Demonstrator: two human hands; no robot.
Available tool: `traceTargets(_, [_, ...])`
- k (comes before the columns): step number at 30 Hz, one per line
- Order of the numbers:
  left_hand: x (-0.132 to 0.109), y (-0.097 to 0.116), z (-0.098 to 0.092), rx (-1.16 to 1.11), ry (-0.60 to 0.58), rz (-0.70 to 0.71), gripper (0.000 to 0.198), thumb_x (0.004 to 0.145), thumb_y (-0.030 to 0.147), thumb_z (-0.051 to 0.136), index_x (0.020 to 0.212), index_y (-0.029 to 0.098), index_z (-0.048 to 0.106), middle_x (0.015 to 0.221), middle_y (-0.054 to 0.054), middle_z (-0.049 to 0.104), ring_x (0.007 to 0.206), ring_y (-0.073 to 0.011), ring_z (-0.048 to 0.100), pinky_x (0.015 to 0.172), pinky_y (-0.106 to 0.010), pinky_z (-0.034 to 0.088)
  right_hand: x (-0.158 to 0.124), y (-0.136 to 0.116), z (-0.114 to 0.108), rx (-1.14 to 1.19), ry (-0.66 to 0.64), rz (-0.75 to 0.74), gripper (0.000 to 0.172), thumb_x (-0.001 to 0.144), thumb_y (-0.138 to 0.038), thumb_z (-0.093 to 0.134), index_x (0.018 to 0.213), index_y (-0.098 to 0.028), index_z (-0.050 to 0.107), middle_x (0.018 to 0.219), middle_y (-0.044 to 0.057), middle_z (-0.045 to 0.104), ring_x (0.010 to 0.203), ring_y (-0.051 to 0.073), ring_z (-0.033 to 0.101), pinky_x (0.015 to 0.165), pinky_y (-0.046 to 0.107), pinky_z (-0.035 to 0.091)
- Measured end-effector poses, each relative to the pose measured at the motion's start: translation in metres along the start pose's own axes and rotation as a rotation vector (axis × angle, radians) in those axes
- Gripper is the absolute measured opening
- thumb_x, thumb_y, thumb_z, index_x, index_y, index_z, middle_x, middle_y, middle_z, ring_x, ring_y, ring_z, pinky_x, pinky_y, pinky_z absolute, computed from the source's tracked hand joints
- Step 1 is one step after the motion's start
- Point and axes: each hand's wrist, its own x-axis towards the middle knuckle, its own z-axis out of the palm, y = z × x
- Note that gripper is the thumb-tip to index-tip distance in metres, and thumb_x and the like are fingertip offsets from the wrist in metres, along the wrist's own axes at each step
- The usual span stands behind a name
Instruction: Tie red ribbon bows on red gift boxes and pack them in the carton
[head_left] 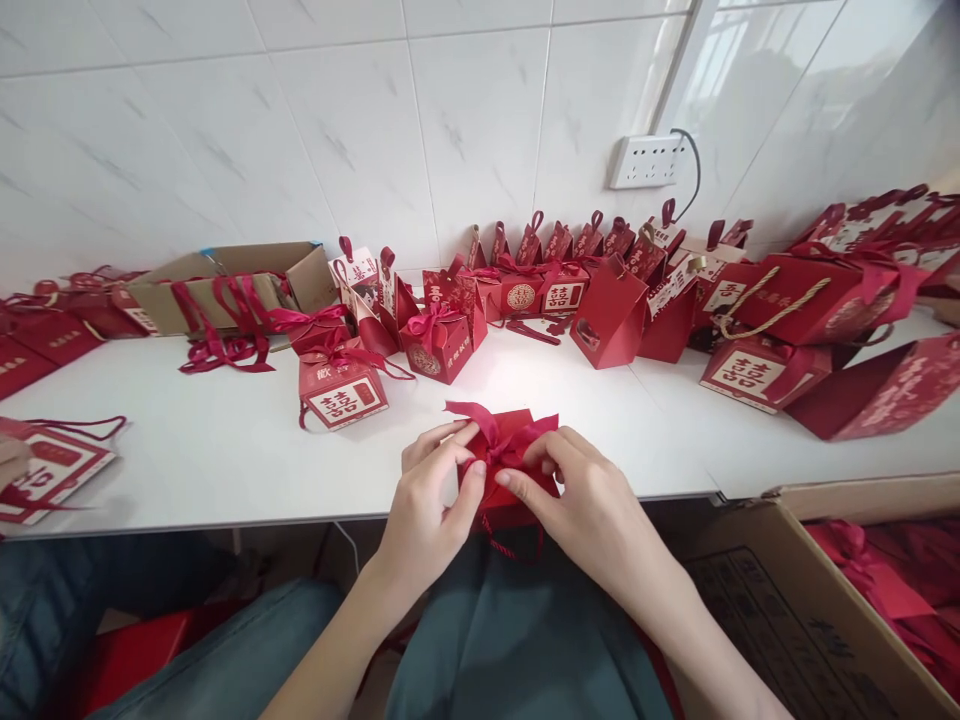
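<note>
At the table's front edge, in the head view, a small red gift box [516,512] sits between my hands. A crimson ribbon [498,444] is tied in a bow across its top. My left hand [435,490] pinches the ribbon's left side, thumb and fingers closed near the knot. On the other side, my right hand [574,480] grips the right loop between thumb and curled fingers. The lower part of the box hangs over the edge, with a thin red cord below it. Beyond my hands stands a finished-looking red box with a bow [345,390].
Red boxes and bags line the wall side of the white table [300,465]. A cardboard tray [217,300] with ribbons draped over it stands back left. At right, a large carton [795,600] holds red boxes. Another person's hand [11,460] touches a red box at far left.
</note>
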Motion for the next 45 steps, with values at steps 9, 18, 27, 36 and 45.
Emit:
traceTargets(9, [0.005, -0.011, 0.001, -0.194, -0.052, -0.153, 0.019, 0.088, 0.026, 0.043, 0.072, 0.019, 0.050, 0.115, -0.007, 0.055, 0.112, -0.0210, 0.051, 0.093, -0.032, 0.043, 0.020, 0.015, -0.008, 0.372, -0.289, 0.266, 0.030, 0.079, -0.044, 0.057, 0.063, -0.019, 0.052, 0.058, -0.002, 0.050, 0.052, 0.011, 0.041, 0.048, 0.024, 0.032])
traceTargets(18, [0.009, -0.010, 0.001, -0.299, -0.073, -0.177, 0.024, 0.086, 0.023, 0.040, 0.063, 0.020, 0.043, 0.095, -0.005, 0.054, 0.097, -0.0192, 0.054, 0.082, -0.028, 0.044, 0.038, 0.031, -0.020, 0.604, -0.546, 0.356, 0.033, 0.067, -0.045, 0.069, 0.061, -0.017, 0.053, 0.058, -0.004, 0.046, 0.057, 0.010, 0.038, 0.055, 0.025, 0.029])
traceTargets(27, [0.001, -0.011, 0.005, -0.248, 0.050, -0.257, 0.022, 0.085, 0.028, 0.044, 0.065, 0.019, 0.046, 0.096, -0.005, 0.051, 0.100, -0.0189, 0.053, 0.084, -0.028, 0.043, 0.026, 0.039, -0.018, 0.740, -0.526, 0.320, 0.043, 0.072, -0.057, 0.063, 0.065, -0.017, 0.049, 0.067, 0.000, 0.051, 0.064, 0.013, 0.045, 0.062, 0.027, 0.036])
traceTargets(36, [0.004, -0.006, 0.002, -0.397, -0.057, -0.381, 0.031, 0.086, 0.036, 0.047, 0.062, 0.019, 0.040, 0.065, 0.002, 0.039, 0.062, -0.0113, 0.041, 0.055, -0.022, 0.033, 0.013, 0.033, -0.007, 0.534, -0.352, 0.297, 0.046, 0.079, -0.061, 0.053, 0.062, -0.019, 0.043, 0.061, -0.003, 0.041, 0.058, 0.011, 0.034, 0.055, 0.026, 0.028])
traceTargets(45, [0.004, -0.014, 0.009, -0.540, -0.035, -0.383, 0.036, 0.085, 0.033, 0.048, 0.057, 0.019, 0.031, 0.060, 0.004, 0.030, 0.054, -0.0093, 0.030, 0.051, -0.023, 0.027, 0.012, 0.045, 0.004, 0.968, -0.347, 0.326, 0.042, 0.080, -0.048, 0.062, 0.059, -0.018, 0.040, 0.060, -0.004, 0.040, 0.057, 0.010, 0.030, 0.057, 0.024, 0.026])
